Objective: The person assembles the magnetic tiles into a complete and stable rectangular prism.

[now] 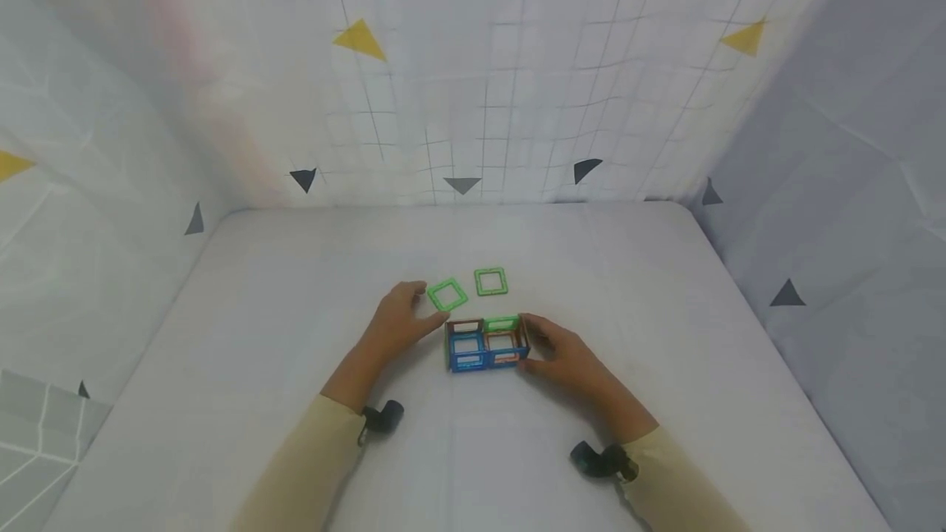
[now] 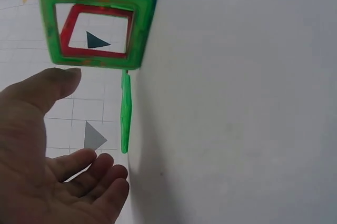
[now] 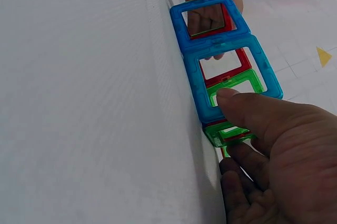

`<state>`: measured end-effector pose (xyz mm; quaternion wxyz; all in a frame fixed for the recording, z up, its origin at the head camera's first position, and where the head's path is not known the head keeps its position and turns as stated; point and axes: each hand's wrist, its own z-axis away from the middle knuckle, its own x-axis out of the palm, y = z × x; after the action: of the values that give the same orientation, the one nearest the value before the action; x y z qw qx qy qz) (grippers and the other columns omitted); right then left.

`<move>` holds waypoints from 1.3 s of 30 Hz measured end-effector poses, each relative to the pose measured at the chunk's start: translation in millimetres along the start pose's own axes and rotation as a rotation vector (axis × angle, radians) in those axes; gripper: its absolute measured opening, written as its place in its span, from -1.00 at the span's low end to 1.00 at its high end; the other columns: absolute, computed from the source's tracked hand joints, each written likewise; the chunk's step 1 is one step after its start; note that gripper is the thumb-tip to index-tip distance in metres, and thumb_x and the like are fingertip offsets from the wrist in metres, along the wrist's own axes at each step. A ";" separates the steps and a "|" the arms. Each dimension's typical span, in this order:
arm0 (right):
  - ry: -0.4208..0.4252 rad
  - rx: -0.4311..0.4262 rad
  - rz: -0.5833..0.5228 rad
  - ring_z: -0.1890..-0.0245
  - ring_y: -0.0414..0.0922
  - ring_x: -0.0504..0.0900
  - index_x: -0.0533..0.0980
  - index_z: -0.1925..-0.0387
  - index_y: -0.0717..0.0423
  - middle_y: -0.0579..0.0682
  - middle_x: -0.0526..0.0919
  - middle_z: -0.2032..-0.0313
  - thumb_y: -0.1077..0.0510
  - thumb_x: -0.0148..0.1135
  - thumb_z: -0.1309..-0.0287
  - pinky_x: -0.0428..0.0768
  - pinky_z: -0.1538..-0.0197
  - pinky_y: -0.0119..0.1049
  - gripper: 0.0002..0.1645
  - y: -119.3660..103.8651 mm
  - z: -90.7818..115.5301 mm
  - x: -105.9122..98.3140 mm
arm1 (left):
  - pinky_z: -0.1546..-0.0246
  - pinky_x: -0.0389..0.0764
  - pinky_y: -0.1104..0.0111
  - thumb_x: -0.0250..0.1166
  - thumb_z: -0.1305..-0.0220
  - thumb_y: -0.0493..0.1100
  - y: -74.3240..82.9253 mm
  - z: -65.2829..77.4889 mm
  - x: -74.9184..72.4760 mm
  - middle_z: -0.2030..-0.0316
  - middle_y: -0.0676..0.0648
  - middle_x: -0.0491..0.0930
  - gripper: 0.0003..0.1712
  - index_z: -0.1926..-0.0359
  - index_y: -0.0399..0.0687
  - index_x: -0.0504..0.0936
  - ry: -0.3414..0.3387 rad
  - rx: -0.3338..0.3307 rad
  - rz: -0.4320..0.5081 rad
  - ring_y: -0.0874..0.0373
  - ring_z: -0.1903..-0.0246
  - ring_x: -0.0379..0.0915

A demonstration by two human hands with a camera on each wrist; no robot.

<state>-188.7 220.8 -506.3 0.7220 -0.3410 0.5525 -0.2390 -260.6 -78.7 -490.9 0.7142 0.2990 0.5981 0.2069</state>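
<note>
A two-cell open box of magnetic tiles [image 1: 486, 355], with blue tiles in front and green, red and orange ones elsewhere, sits on the table. My right hand [image 1: 565, 354] grips its right end. In the right wrist view the thumb [image 3: 239, 109] presses the front blue tile [image 3: 195, 84], while the fingers curl round the end. My left hand [image 1: 395, 320] is spread beside the left end, its thumb close to the green end tile [image 2: 95, 63]. Near its fingertips lies a loose green square tile [image 1: 454, 304]; whether they touch it I cannot tell.
Another green square tile [image 1: 493, 293] lies flat behind the box. The white tabletop [image 1: 591, 269] meets a grid-marked back sheet [image 1: 458, 105] and grey side sheets. Small dark wrist cameras [image 1: 594, 460] stick out from both sleeves.
</note>
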 end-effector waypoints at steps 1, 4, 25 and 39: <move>0.000 0.005 0.000 -0.45 0.05 0.28 0.25 -0.47 -0.17 -0.03 0.30 -0.46 -0.03 0.52 -0.03 0.27 -0.46 0.04 0.00 -0.6 0.2 0.0 | -0.43 0.28 0.03 0.39 -0.14 0.30 0.8 -1.9 -0.2 -0.35 -0.17 0.39 -0.04 -0.39 -0.15 0.35 -0.005 -0.008 -0.009 -0.09 -0.40 0.23; 0.000 0.008 -0.006 -0.45 0.06 0.27 0.25 -0.47 -0.16 -0.03 0.29 -0.46 -0.02 0.52 -0.03 0.26 -0.46 0.05 0.00 -2.1 0.9 0.2 | -0.42 0.29 0.03 0.42 -0.11 0.28 4.1 -7.9 -1.3 -0.35 -0.17 0.39 -0.04 -0.39 -0.14 0.35 -0.025 -0.042 -0.030 -0.09 -0.40 0.24; 0.006 -0.015 0.012 -0.45 0.05 0.27 0.25 -0.47 -0.13 -0.02 0.30 -0.46 0.00 0.51 -0.04 0.29 -0.45 0.04 -0.01 1.5 1.8 1.4 | -0.22 0.52 0.17 0.50 -0.10 0.11 21.1 -38.8 12.1 -0.06 -0.12 0.54 -0.19 -0.26 -0.21 0.47 -0.091 -0.015 -0.316 0.03 0.01 0.47; 0.010 -0.032 0.012 -0.43 0.08 0.31 0.26 -0.46 -0.12 0.01 0.31 -0.45 0.01 0.52 -0.03 0.32 -0.43 0.05 -0.02 1.4 1.4 1.5 | -0.18 0.55 0.17 0.51 -0.09 0.07 30.9 -38.8 9.7 0.03 -0.11 0.60 -0.24 -0.23 -0.20 0.50 -0.103 -0.042 -0.336 0.04 0.07 0.50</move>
<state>-187.0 221.0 -508.1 0.7150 -0.3481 0.5620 -0.2277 -294.7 -42.6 -481.3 0.7745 0.1901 0.5978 0.0814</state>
